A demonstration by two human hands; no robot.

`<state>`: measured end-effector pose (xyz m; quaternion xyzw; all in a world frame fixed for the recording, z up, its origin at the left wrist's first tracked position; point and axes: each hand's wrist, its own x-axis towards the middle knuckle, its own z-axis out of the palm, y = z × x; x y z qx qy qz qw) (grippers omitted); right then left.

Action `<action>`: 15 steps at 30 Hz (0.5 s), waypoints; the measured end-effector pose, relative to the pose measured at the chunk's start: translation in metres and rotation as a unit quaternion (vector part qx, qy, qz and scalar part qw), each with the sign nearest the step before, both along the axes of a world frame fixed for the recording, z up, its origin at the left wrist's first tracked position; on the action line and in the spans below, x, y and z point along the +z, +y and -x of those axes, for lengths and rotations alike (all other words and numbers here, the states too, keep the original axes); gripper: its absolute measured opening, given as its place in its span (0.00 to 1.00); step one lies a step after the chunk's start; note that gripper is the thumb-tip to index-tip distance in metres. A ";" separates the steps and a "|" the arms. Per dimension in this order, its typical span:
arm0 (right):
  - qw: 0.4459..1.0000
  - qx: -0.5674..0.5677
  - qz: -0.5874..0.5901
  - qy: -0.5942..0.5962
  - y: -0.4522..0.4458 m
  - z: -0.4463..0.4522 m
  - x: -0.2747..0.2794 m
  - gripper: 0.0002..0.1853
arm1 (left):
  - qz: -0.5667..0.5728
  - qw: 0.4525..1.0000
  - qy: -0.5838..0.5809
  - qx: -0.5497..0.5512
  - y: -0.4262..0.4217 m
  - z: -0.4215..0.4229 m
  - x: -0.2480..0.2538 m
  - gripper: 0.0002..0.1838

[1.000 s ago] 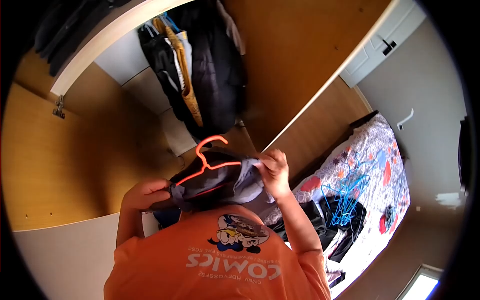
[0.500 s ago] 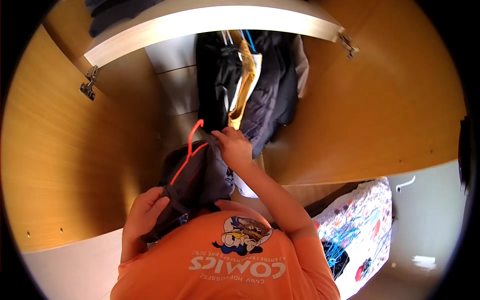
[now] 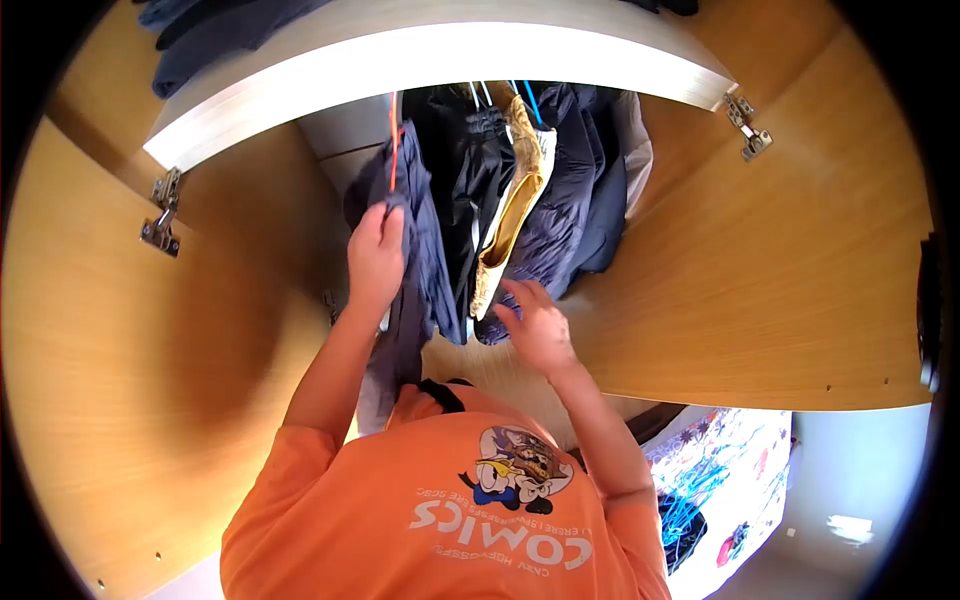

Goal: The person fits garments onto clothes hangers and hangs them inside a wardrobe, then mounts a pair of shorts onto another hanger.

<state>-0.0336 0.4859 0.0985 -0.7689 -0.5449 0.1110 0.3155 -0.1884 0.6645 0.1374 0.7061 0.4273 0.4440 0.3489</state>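
Note:
My left hand [image 3: 378,255] is closed on the shoulder of a dark grey garment [image 3: 428,240], which hangs on a red hanger [image 3: 393,150] just under the shelf edge. The garment's lower part drapes down toward my body. My right hand [image 3: 542,328] has its fingers apart and holds nothing. It is close to the lower end of a gold-yellow item [image 3: 515,215] with a pale edge, whose kind I cannot make out. Beside it hang a shiny black garment [image 3: 478,165] and a dark puffy jacket [image 3: 560,215].
A white-edged shelf [image 3: 440,55] spans above, with folded dark clothes [image 3: 215,45] on it. Open wooden doors stand left [image 3: 110,360] and right [image 3: 760,300], with metal hinges [image 3: 748,125]. Blue hangers [image 3: 682,510] lie on a floral-patterned cover [image 3: 745,480] at right.
The dark grey garment on its red hanger has gone up, from near my chest to under the shelf. My right hand has let go of it and moved right.

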 end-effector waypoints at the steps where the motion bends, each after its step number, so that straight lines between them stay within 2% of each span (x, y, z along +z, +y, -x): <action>1: 1.000 -0.006 -0.001 0.001 -0.011 -0.007 -0.003 0.20 | -0.002 1.000 0.008 0.010 0.012 -0.016 0.001 0.15; 3: 0.999 -0.044 -0.003 0.009 -0.032 -0.021 -0.016 0.15 | -0.018 0.999 -0.026 0.014 0.033 -0.048 0.006 0.15; 5: 0.998 -0.063 -0.006 -0.001 -0.057 -0.029 -0.028 0.14 | -0.044 0.998 -0.032 0.011 0.065 -0.076 0.000 0.15; 7: 0.996 -0.085 -0.007 -0.010 -0.082 -0.035 -0.039 0.13 | -0.047 0.996 -0.080 0.016 0.075 -0.100 0.016 0.15; 8: 0.994 -0.104 0.015 0.021 -0.095 -0.037 -0.045 0.12 | -0.066 0.993 -0.101 -0.002 0.088 -0.111 0.012 0.15; 9: 0.990 -0.123 0.037 0.051 -0.107 -0.037 -0.048 0.12 | -0.001 0.998 -0.058 -0.021 0.091 -0.116 0.024 0.15; 11: 0.986 -0.144 0.037 0.074 -0.126 -0.035 -0.050 0.11 | -0.123 0.985 -0.123 -0.017 0.117 -0.139 0.007 0.15; 13: 0.976 -0.182 0.063 0.103 -0.142 -0.031 -0.054 0.11 | -0.083 0.989 -0.121 -0.029 0.123 -0.149 0.018 0.16; 15: 0.971 -0.200 0.066 0.109 -0.156 -0.025 -0.061 0.11 | -0.121 0.988 -0.097 -0.020 0.152 -0.160 0.004 0.15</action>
